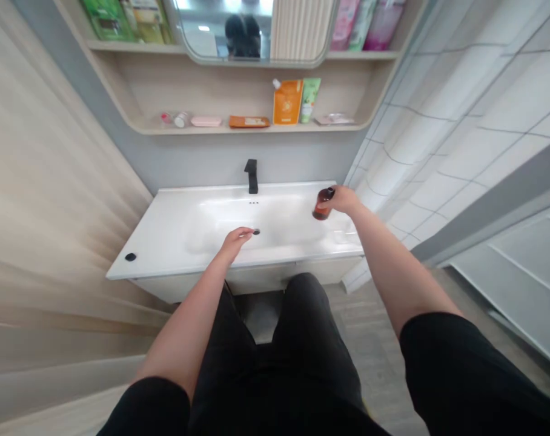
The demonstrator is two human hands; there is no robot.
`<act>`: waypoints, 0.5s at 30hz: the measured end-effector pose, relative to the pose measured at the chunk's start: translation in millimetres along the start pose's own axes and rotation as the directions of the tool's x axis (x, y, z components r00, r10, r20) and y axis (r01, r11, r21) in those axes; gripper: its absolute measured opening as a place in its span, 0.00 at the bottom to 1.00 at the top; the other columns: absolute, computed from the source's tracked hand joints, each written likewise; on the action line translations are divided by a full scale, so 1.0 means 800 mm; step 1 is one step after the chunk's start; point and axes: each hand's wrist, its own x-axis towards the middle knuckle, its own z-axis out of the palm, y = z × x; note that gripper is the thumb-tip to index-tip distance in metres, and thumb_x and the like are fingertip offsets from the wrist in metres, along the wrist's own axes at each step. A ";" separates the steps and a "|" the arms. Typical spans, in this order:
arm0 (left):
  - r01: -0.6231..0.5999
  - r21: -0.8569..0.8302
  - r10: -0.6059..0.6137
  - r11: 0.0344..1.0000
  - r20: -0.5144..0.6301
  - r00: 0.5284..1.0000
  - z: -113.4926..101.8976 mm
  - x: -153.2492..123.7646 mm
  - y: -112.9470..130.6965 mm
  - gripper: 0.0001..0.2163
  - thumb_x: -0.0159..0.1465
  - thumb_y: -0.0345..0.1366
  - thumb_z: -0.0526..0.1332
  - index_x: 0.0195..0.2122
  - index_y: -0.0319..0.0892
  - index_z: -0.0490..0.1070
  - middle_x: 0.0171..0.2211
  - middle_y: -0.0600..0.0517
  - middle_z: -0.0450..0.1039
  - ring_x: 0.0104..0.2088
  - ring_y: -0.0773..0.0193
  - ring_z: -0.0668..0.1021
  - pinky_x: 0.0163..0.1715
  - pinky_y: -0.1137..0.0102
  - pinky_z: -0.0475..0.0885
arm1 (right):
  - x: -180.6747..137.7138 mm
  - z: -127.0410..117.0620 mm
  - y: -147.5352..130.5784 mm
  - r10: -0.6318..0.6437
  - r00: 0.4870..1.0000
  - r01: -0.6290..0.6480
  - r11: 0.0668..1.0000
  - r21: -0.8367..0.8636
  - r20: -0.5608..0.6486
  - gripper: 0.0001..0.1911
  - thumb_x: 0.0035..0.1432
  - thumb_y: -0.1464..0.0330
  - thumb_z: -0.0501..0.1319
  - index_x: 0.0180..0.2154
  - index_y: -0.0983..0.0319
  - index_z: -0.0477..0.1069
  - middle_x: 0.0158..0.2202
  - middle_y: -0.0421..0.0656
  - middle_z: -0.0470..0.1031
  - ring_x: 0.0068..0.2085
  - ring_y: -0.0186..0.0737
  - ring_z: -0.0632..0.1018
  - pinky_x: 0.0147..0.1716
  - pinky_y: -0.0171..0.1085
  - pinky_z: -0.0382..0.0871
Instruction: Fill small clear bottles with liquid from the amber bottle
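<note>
My right hand [343, 198] grips a reddish-brown bottle [321, 206] with a dark top. It holds the bottle tilted above the right part of the white sink basin [288, 221]. My left hand [235, 241] is over the front of the basin, thumb and fingers drawn together. A small dark round spot [257, 231] shows right at its fingertips and looks like the drain. Whether anything is between those fingers is too small to make out. Behind the basin stands a black faucet [252, 175].
A black round piece [130, 257] lies on the left counter. Above hangs a shelf [202, 49] with a mirror [252, 30], an orange pouch [288, 102], a green tube [309, 100], a pink box [206, 122] and several bottles. A beige curtain [52, 181] is at left, tiled wall [461, 145] at right.
</note>
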 end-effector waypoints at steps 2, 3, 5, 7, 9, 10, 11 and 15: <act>0.000 -0.006 0.000 1.000 -0.002 1.000 0.002 0.000 0.001 0.16 0.60 0.51 0.72 0.44 0.46 0.86 0.49 0.44 0.88 0.57 0.43 0.85 0.68 0.48 0.73 | -0.021 0.002 -0.038 -0.092 0.996 0.092 0.993 0.077 0.007 0.30 0.52 0.52 0.83 0.52 0.61 0.84 0.48 0.50 0.89 0.50 0.56 0.87 0.52 0.45 0.81; 0.000 -0.010 0.000 1.000 0.000 1.000 0.002 0.000 0.002 0.16 0.59 0.49 0.72 0.44 0.46 0.85 0.49 0.44 0.88 0.56 0.43 0.85 0.67 0.48 0.74 | -0.033 0.005 -0.058 -0.145 0.989 0.142 0.982 0.124 0.015 0.29 0.52 0.53 0.82 0.50 0.61 0.85 0.47 0.49 0.89 0.49 0.55 0.88 0.51 0.45 0.81; -0.001 -0.035 0.001 0.999 0.004 1.000 0.003 0.000 0.004 0.18 0.55 0.45 0.73 0.46 0.46 0.84 0.51 0.43 0.87 0.56 0.44 0.85 0.65 0.49 0.75 | -0.057 0.014 -0.097 -0.250 0.968 0.237 0.944 0.229 0.028 0.27 0.52 0.55 0.82 0.50 0.60 0.85 0.46 0.46 0.90 0.48 0.54 0.88 0.51 0.44 0.80; -0.004 -0.088 0.005 0.996 0.005 1.000 0.003 -0.002 0.007 0.24 0.51 0.41 0.72 0.50 0.45 0.82 0.53 0.42 0.87 0.56 0.45 0.85 0.63 0.50 0.76 | -0.082 0.027 -0.135 -0.343 0.938 0.309 0.892 0.329 0.048 0.26 0.51 0.57 0.83 0.49 0.59 0.86 0.47 0.44 0.90 0.48 0.53 0.88 0.52 0.43 0.80; -0.005 -0.162 0.000 0.987 -0.030 1.000 0.002 -0.006 0.009 0.28 0.50 0.40 0.69 0.55 0.45 0.80 0.55 0.41 0.86 0.57 0.47 0.85 0.62 0.50 0.76 | -0.105 0.043 -0.168 -0.426 0.902 0.361 0.831 0.424 0.066 0.24 0.50 0.60 0.83 0.48 0.58 0.87 0.46 0.43 0.91 0.47 0.52 0.88 0.51 0.42 0.80; 0.001 -0.195 -0.013 0.981 -0.064 0.998 0.001 -0.009 0.010 0.29 0.52 0.41 0.67 0.57 0.45 0.79 0.56 0.41 0.86 0.57 0.48 0.85 0.62 0.51 0.77 | -0.116 0.052 -0.183 -0.471 0.879 0.387 0.795 0.466 0.072 0.23 0.50 0.61 0.83 0.48 0.57 0.87 0.46 0.43 0.91 0.48 0.52 0.89 0.52 0.42 0.80; 0.011 -0.216 -0.034 0.976 -0.103 0.994 -0.001 -0.012 0.011 0.29 0.53 0.42 0.65 0.58 0.45 0.78 0.57 0.40 0.85 0.57 0.49 0.85 0.61 0.51 0.77 | -0.125 0.060 -0.195 -0.509 0.858 0.409 0.764 0.499 0.075 0.22 0.49 0.62 0.83 0.47 0.57 0.88 0.45 0.42 0.91 0.48 0.53 0.89 0.51 0.42 0.81; 0.048 -0.127 -0.079 0.991 -0.245 0.966 -0.028 -0.029 0.019 0.25 0.59 0.46 0.62 0.56 0.45 0.77 0.56 0.39 0.85 0.57 0.49 0.85 0.59 0.53 0.78 | -0.150 0.090 -0.229 -0.603 0.794 0.475 0.694 0.541 0.077 0.22 0.46 0.64 0.85 0.44 0.55 0.88 0.44 0.41 0.91 0.46 0.53 0.89 0.49 0.42 0.81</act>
